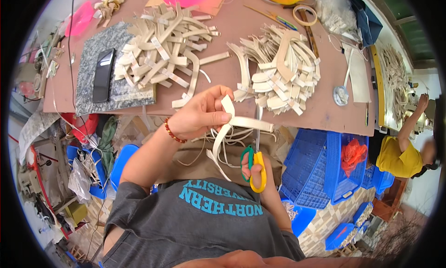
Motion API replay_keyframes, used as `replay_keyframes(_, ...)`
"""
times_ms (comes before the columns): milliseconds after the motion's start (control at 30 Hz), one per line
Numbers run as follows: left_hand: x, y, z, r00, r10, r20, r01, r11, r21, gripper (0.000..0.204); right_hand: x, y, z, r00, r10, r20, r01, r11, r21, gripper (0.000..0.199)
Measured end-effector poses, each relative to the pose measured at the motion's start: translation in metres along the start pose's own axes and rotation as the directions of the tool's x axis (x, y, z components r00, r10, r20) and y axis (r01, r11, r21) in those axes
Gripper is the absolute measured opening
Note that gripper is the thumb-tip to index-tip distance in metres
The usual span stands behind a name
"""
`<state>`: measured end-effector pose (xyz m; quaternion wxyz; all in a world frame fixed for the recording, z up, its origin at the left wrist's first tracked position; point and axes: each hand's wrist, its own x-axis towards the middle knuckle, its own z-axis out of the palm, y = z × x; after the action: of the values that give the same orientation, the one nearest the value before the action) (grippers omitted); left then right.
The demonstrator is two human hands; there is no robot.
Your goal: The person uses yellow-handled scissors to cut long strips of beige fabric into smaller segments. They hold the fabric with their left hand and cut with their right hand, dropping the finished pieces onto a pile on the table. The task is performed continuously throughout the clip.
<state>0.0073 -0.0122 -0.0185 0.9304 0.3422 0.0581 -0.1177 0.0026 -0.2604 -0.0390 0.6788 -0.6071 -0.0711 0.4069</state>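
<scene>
My left hand [204, 111], a red beaded bracelet on its wrist, pinches a cream fabric strap [248, 123] between thumb and fingers. The strap's ends stick out in several directions, and one hangs down over my lap. In my right hand [257, 174] is a pair of scissors [258, 163] with one yellow and one green handle loop. Their blades point up toward the table edge, beside the strap's right end; I cannot tell whether they touch it. A loose heap of cream straps [158, 47] lies beyond my left hand, and a denser pile [283, 68] sits to its right.
A black phone [103, 75] rests on a grey stone slab [86, 59] at the left of the brown table [325, 117]. Tape roll [305, 15] and pens [284, 21] lie at the back. Blue crates [304, 168] stand below right. Another person in yellow [399, 156] works at far right.
</scene>
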Motion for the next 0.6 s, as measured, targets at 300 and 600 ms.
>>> replay_keyframes(300, -0.002, -0.033, -0.008, 0.983, 0.104, 0.149, 0.03, 0.717, -0.697, 0.044, 0.003, 0.016, -0.007, 0.994, -0.107, 0.002, 0.105, 0.976, -0.192, 0.034)
replay_keyframes(600, -0.002, -0.037, -0.006, 0.993, 0.103, 0.064, -0.042, 0.791, -0.61, 0.035, 0.003, 0.014, -0.007, 0.988, -0.129, -0.079, 0.077, 0.88, -0.469, 0.036)
